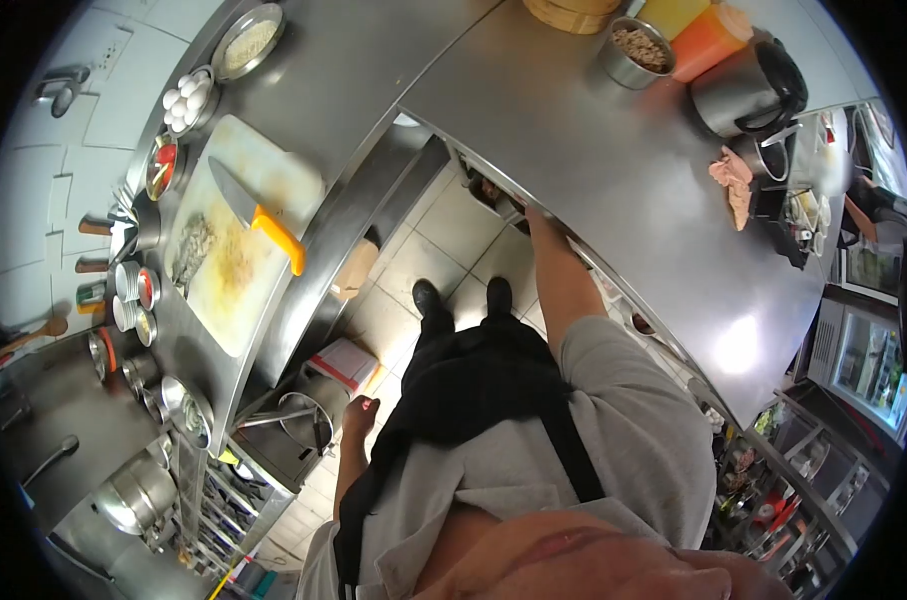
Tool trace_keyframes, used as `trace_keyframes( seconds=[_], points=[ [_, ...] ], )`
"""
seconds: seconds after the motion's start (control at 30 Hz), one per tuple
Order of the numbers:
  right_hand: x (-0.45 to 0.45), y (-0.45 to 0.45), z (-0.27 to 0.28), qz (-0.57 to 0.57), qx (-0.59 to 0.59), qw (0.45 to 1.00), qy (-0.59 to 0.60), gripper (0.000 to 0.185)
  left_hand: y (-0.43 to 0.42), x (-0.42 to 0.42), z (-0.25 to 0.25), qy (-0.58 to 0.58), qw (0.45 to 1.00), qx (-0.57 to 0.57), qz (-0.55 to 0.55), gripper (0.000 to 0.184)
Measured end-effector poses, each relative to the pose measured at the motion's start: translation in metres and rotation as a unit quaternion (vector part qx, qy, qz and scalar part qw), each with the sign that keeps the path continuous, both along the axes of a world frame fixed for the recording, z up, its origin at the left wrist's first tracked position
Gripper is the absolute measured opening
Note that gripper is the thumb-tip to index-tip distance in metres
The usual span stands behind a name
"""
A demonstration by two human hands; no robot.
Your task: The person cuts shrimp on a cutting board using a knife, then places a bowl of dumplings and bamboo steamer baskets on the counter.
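Observation:
My left hand (359, 412) hangs low at my side with its fingers curled, near a metal pot; a small reddish spot shows at the fingers, too small to name. On the right, my arm (564, 275) stretches forward to the edge of the steel counter (614, 150). My right hand (534, 216) is mostly hidden there, beside a metal container (489, 197) with dark contents below the countertop; its fingers do not show. A yellow-handled knife (274, 235) lies on the stained white cutting board (239, 315) on the left counter, beside chopped greyish food (192, 250).
A bowl of eggs (187, 100) and other small bowls line the left wall. The right counter holds a pot of brown food (641, 52), an orange container (712, 42) and a pinkish cloth (734, 185). A cardboard piece (357, 268) juts over the tiled floor (454, 225).

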State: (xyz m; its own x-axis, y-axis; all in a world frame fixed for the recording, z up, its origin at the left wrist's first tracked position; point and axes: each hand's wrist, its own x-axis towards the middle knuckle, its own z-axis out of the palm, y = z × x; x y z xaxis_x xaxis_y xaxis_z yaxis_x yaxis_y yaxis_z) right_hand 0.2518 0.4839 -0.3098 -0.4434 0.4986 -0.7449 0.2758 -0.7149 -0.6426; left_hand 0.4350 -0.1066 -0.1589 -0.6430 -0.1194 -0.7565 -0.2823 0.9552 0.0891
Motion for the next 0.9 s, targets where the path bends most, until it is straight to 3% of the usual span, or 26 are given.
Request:
trace_keyframes(
  seconds=[0.07, 0.13, 0.17, 0.2, 0.23, 0.33, 0.47, 0.53, 0.57, 0.63, 0.67, 0.77, 0.87, 0.9],
  points=[
    [0.019, -0.008, 0.008, 0.055, 0.025, 0.998, -0.022, 0.03, -0.007, -0.011, -0.028, 0.017, 0.997, 0.06, -0.035, 0.042],
    [0.05, -0.02, 0.018, 0.113, 0.081, 0.99, -0.032, 0.03, 0.015, -0.029, -0.031, 0.035, 0.994, 0.09, -0.051, 0.041],
    [0.07, -0.026, 0.024, 0.135, 0.117, 0.984, -0.025, 0.029, 0.045, -0.036, -0.01, 0.064, 0.993, 0.069, -0.065, 0.04],
    [0.091, -0.033, 0.031, 0.156, 0.154, 0.975, -0.02, 0.028, 0.046, -0.05, -0.026, 0.077, 0.983, 0.123, -0.115, 0.039],
    [0.11, -0.037, 0.048, 0.209, 0.137, 0.968, -0.02, 0.027, 0.061, -0.06, -0.022, 0.081, 0.981, 0.131, -0.122, 0.039],
    [0.154, -0.055, 0.125, 0.284, 0.12, 0.95, -0.055, 0.026, 0.113, -0.093, 0.016, 0.131, 0.964, 0.173, -0.156, 0.036],
    [0.192, -0.069, 0.204, 0.372, 0.131, 0.918, -0.034, 0.025, 0.165, -0.148, 0.122, 0.21, 0.919, 0.277, -0.188, 0.019],
    [0.199, -0.069, 0.241, 0.394, 0.151, 0.906, -0.032, 0.023, 0.162, -0.188, 0.157, 0.392, 0.827, 0.344, -0.211, 0.015],
    [0.204, -0.069, 0.257, 0.387, 0.162, 0.908, -0.005, 0.023, 0.164, -0.207, 0.202, 0.423, 0.79, 0.403, -0.184, 0.017],
    [0.211, -0.073, 0.296, 0.36, 0.188, 0.914, 0.018, 0.02, 0.164, -0.229, 0.321, 0.535, 0.739, 0.367, -0.181, 0.04],
    [0.21, -0.074, 0.319, 0.356, 0.194, 0.914, 0.015, 0.02, 0.147, -0.251, 0.357, 0.621, 0.661, 0.374, -0.196, 0.048],
    [0.207, -0.068, 0.355, 0.269, 0.25, 0.93, 0.024, 0.018, 0.094, -0.259, 0.462, 0.764, 0.427, 0.42, -0.239, 0.047],
    [0.204, -0.048, 0.356, 0.2, 0.276, 0.94, 0.016, 0.019, 0.067, -0.221, 0.531, 0.78, 0.18, 0.455, -0.389, 0.047],
    [0.201, -0.041, 0.356, 0.194, 0.276, 0.941, 0.013, 0.019, 0.062, -0.204, 0.545, 0.769, 0.123, 0.459, -0.428, 0.047]
  ],
)
